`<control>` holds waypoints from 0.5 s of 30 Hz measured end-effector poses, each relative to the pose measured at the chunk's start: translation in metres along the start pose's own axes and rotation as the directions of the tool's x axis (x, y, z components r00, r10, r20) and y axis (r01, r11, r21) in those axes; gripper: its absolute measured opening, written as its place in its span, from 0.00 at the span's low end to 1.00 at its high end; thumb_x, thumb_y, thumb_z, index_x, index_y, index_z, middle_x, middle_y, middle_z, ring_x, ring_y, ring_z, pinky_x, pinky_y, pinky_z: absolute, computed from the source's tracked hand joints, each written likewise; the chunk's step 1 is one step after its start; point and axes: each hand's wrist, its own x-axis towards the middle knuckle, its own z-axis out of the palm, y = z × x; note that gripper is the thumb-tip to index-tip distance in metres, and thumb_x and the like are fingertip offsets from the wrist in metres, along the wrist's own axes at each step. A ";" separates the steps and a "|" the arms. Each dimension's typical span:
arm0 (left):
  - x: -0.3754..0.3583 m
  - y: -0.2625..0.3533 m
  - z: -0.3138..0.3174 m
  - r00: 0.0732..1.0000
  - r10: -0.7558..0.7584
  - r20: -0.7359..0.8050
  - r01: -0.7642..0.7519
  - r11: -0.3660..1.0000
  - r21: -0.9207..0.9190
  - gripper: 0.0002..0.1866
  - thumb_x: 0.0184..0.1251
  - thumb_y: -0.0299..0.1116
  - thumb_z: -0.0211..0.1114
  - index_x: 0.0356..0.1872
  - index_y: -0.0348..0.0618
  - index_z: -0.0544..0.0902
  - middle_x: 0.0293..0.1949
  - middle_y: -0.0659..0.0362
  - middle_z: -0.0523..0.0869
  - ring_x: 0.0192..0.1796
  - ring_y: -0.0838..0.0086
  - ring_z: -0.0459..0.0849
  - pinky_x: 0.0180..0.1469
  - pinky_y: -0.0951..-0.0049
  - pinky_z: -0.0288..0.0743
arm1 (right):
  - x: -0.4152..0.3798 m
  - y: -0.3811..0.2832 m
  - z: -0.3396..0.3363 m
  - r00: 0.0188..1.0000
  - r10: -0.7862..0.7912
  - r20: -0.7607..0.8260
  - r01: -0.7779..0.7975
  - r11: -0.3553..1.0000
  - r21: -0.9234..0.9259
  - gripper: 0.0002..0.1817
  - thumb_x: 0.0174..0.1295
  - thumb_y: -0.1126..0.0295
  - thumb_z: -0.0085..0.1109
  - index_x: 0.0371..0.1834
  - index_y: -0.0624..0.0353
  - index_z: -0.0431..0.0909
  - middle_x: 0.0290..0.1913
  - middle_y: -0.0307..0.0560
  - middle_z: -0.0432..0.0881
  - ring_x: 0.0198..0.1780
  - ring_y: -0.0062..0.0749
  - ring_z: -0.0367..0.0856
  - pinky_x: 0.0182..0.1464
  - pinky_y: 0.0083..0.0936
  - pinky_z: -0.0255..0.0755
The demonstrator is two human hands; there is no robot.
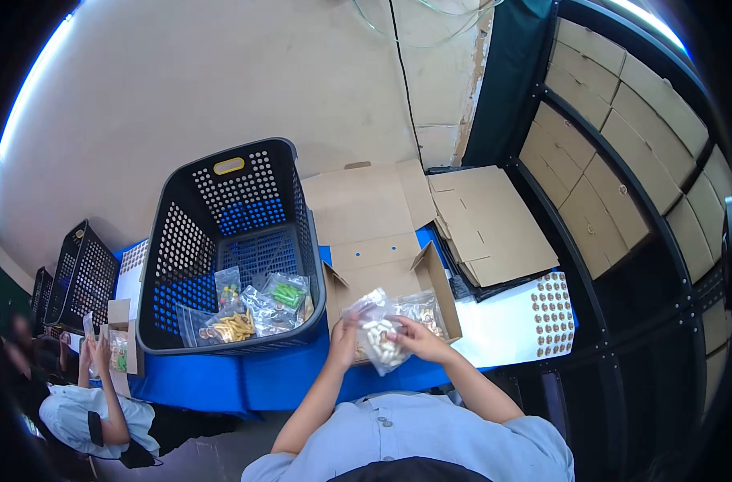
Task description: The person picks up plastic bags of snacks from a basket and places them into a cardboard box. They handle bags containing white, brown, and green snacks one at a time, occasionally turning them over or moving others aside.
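Note:
Between my two hands is a clear plastic bag of white pieces [380,341], held over the near side of an open cardboard box [358,277]. My left hand [343,341] grips the bag's left edge, and my right hand [418,339] has its fingers closed on the right side. Inside the box, partly covered by my hands, lies another clear bag [427,309] with pale brownish contents. To the left stands a black plastic basket [308,265] with several bags at its near end, among them a bag of green pieces [286,292] and a bag of yellow sticks [233,328].
Flattened cardboard boxes [494,225] are stacked right of the open box, beside a white sheet of round stickers [549,317]. Shelves of cardboard boxes [599,193] stand at the right. At the left, a co-worker [101,418] handles a bag near another small box [121,313].

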 end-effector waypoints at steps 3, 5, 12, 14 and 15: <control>0.018 -0.042 -0.029 0.982 0.170 0.077 -0.176 0.714 0.678 0.34 0.69 0.40 0.59 0.72 0.43 0.58 0.73 0.45 0.57 0.73 0.56 0.59 0.71 0.61 0.55 | 0.028 0.067 -0.026 0.948 -0.015 -0.319 0.078 0.979 0.188 0.22 0.70 0.69 0.51 0.65 0.59 0.64 0.43 0.47 0.81 0.41 0.21 0.78 0.41 0.19 0.74; 0.014 -0.050 -0.037 0.987 0.024 0.161 -0.155 0.430 0.890 0.35 0.67 0.41 0.61 0.72 0.47 0.58 0.73 0.47 0.57 0.74 0.53 0.56 0.73 0.56 0.50 | 0.034 0.080 -0.035 0.847 0.031 -0.531 0.112 0.965 0.235 0.20 0.69 0.70 0.52 0.63 0.60 0.65 0.42 0.47 0.82 0.40 0.22 0.79 0.40 0.20 0.74; 0.011 -0.080 -0.050 0.962 -0.271 0.042 -0.037 0.023 0.999 0.38 0.62 0.50 0.63 0.72 0.55 0.61 0.74 0.56 0.57 0.73 0.48 0.56 0.74 0.47 0.43 | 0.052 0.117 -0.034 0.832 0.172 -0.528 -0.010 0.955 0.295 0.23 0.64 0.67 0.59 0.61 0.61 0.68 0.40 0.45 0.81 0.34 0.23 0.79 0.32 0.23 0.73; 0.011 -0.081 -0.050 0.963 -0.268 0.019 -0.020 0.000 1.000 0.37 0.62 0.51 0.62 0.72 0.55 0.61 0.74 0.56 0.58 0.73 0.48 0.57 0.74 0.48 0.43 | 0.055 0.119 -0.025 0.876 0.191 -0.443 -0.189 0.981 0.049 0.26 0.59 0.64 0.65 0.58 0.61 0.70 0.36 0.45 0.82 0.33 0.25 0.80 0.31 0.26 0.73; 0.011 -0.078 -0.050 0.958 -0.285 0.022 -0.030 -0.021 0.999 0.37 0.62 0.50 0.63 0.72 0.55 0.61 0.74 0.55 0.58 0.73 0.48 0.57 0.74 0.49 0.43 | 0.058 0.119 -0.022 0.892 0.208 -0.402 -0.261 0.962 -0.084 0.27 0.56 0.62 0.68 0.57 0.61 0.72 0.34 0.45 0.82 0.33 0.26 0.81 0.30 0.28 0.74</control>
